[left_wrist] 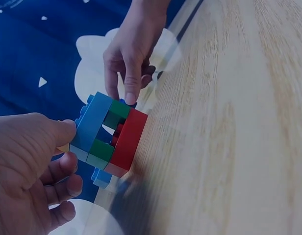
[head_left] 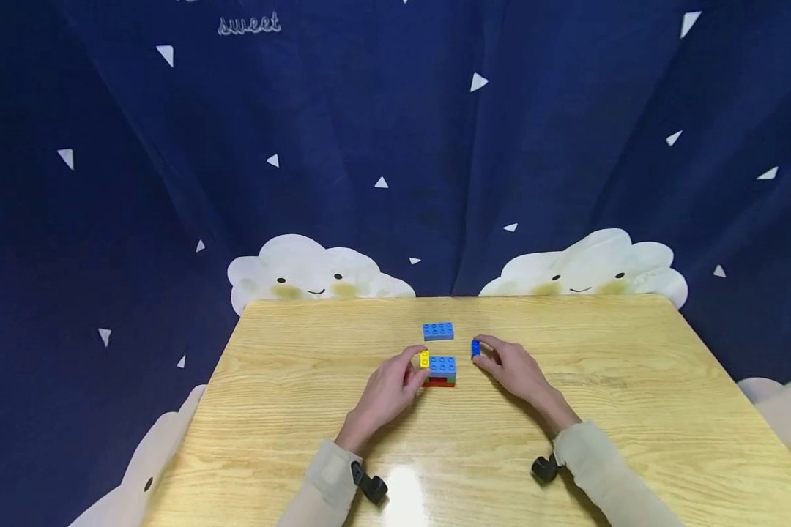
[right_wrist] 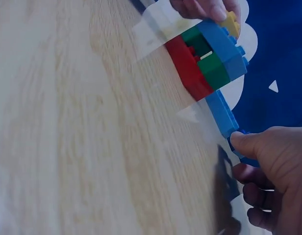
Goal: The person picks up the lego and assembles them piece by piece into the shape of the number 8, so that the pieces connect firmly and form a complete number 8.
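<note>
My left hand (head_left: 390, 384) pinches a small yellow brick (head_left: 425, 359) between thumb and forefinger, at the left end of a stack's top. That stack has a long light blue brick (left_wrist: 94, 122) on top, two green bricks (right_wrist: 213, 69) as pillars, and a red brick (right_wrist: 185, 68) at the bottom. A window-like gap shows between the pillars. To the right of the stack, my right hand (head_left: 515, 368) holds a small dark blue brick (head_left: 475, 349) by thumb and fingertips; the fingers partly cover it in the right wrist view.
Behind the stack, a loose light blue brick (head_left: 438, 331) lies studs up on the wooden table (head_left: 270, 410). A dark blue curtain (head_left: 382, 110) with white clouds and triangles hangs past the table's far edge. Each wrist carries a small black camera (head_left: 544, 469).
</note>
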A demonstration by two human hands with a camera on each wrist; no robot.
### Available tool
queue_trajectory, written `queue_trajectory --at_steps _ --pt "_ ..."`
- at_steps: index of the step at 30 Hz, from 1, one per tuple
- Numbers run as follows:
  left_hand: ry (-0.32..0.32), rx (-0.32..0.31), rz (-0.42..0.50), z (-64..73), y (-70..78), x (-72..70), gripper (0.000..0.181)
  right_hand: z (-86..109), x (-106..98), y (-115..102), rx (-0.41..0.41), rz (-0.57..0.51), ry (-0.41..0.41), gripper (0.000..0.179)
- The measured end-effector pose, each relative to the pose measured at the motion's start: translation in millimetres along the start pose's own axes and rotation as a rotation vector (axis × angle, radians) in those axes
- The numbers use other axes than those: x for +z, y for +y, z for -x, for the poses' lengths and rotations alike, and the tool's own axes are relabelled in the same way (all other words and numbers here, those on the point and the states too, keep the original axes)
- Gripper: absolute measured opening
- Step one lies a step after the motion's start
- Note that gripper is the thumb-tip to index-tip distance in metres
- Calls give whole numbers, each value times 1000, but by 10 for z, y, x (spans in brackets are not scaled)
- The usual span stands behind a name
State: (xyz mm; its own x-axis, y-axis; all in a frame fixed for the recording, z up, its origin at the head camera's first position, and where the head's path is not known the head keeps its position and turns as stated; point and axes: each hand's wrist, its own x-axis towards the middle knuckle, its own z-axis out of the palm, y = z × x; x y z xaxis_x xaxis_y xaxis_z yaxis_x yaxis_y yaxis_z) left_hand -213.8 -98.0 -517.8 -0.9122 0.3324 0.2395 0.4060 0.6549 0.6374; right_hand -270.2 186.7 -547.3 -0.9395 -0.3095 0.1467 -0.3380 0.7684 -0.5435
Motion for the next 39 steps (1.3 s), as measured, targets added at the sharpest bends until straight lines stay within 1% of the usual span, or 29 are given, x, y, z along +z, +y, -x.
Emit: queue_trajectory --at_steps 5,8,11,14,18,22,28,31,39 --pt "5 -10 7 8 -21 12 45 43 -32 -85 6 -25 -44 49" --pt "7 -3 7 3 -29 14 45 72 -60 -151 14 -41 -58 49" --pt "8 1 6 -3 -29 12 45 102 -102 -225 16 -82 -59 49" --pt "6 1 6 -6 -32 13 45 122 -145 -299 -8 -120 -44 48" --pt "4 -4 6 -10 -40 18 45 138 -182 -383 -75 -155 -26 47" --pt "0 -14 12 -10 -48 23 45 152 -200 -466 -117 -189 -32 47" --pt "-16 -28 27 -12 -50 25 46 163 -176 -526 -126 -231 -57 45" --pt "-18 -24 26 -12 -49 26 46 166 -167 -543 -129 -243 -74 45" --pt "-14 -19 21 -15 -54 32 45 156 -172 -588 -134 -238 -120 46"
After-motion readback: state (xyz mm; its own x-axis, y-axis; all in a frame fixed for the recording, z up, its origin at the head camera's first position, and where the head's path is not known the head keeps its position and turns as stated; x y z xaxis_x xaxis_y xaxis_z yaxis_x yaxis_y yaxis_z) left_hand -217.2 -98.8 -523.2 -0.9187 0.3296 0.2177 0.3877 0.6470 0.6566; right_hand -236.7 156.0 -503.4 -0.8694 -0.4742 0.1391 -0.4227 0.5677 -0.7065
